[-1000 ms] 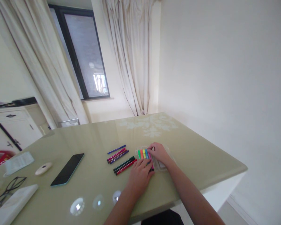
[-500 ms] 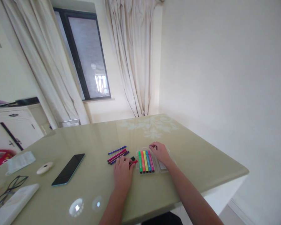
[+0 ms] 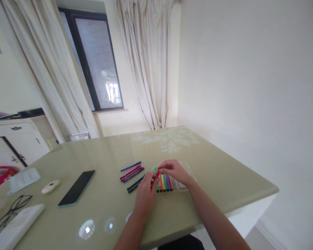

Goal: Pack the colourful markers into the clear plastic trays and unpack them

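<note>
A: Taking the clear case (image 3: 182,186) as the centre of the dial, twelve away from the wearer, where is the red pen (image 3: 158,171)?
B: Over the ten o'clock side, slanting above the row of pens (image 3: 164,184) in the case, at its green and orange end.

A: State of the grip?
B: The right hand (image 3: 172,169) pinches the pen's far end between thumb and fingers. The left hand (image 3: 146,187), at eight o'clock, has its fingers closed about the near end; the exact contact there is partly hidden.

A: Surroundings?
B: Two dark pens (image 3: 136,184) lie at nine o'clock, running up to the left hand. A blue pen (image 3: 130,166) lies at ten o'clock, beyond a pink pen (image 3: 130,172). The phone (image 3: 77,188) is well apart at nine, on the same table (image 3: 114,152).

A: Which step is in hand?
B: Judged to be two-handed handling of the red pen above the case.

A: And the next move?
B: In my view it calls for a steady pinch, one hand yielding before the other, without disturbing the row.
</note>
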Tool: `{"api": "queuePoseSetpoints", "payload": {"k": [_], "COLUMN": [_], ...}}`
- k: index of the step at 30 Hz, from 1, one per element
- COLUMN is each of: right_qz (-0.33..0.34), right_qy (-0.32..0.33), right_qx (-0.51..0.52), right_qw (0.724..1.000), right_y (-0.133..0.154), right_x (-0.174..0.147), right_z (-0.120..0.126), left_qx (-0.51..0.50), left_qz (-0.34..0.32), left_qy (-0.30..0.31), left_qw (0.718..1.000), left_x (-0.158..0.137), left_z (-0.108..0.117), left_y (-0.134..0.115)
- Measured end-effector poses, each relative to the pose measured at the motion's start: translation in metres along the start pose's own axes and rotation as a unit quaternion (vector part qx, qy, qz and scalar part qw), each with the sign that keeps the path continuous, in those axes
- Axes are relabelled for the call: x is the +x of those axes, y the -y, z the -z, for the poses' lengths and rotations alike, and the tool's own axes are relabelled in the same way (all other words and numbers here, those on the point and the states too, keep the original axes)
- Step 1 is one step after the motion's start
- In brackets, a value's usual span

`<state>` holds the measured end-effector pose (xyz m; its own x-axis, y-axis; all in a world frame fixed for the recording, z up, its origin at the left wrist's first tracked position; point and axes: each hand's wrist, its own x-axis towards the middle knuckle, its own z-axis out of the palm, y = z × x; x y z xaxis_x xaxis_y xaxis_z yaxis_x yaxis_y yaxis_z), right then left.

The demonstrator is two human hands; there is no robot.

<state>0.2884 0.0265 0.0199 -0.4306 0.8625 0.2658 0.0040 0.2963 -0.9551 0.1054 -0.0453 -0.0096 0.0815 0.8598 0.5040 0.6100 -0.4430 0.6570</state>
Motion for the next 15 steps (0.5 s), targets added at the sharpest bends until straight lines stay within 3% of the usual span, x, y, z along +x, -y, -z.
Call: {"api": "queuePoseSetpoints", "payload": {"k": [3, 8, 11, 15], "right_qz": [0.004, -0.007, -0.037, -0.041], "right_qy": [-0.073, -0.205, -0.177, -0.133], "right_qx": [0.018, -0.003, -0.121, -0.215], "right_qw": [0.997, 0.979, 0.976, 0.967], "right_y": [0.0, -0.014, -0.025, -0.033], "right_x": [0.001, 0.006, 0.006, 0.005], "right_z": [0.007, 0.035, 0.047, 0.045], "left_qx": [0.0, 0.065, 0.099, 0.138], "left_qz": [-0.024, -0.135, -0.146, -0.159], "left_qy": [0.044, 0.141, 0.172, 0.189], "left_qw": [0.999, 0.979, 0.969, 0.959], "left_x": [0.0, -0.002, -0.004, -0.004], "left_z": [0.0, -0.002, -0.004, -0.008], "left_y": [-0.004, -0.01, -0.013, -0.013]}}
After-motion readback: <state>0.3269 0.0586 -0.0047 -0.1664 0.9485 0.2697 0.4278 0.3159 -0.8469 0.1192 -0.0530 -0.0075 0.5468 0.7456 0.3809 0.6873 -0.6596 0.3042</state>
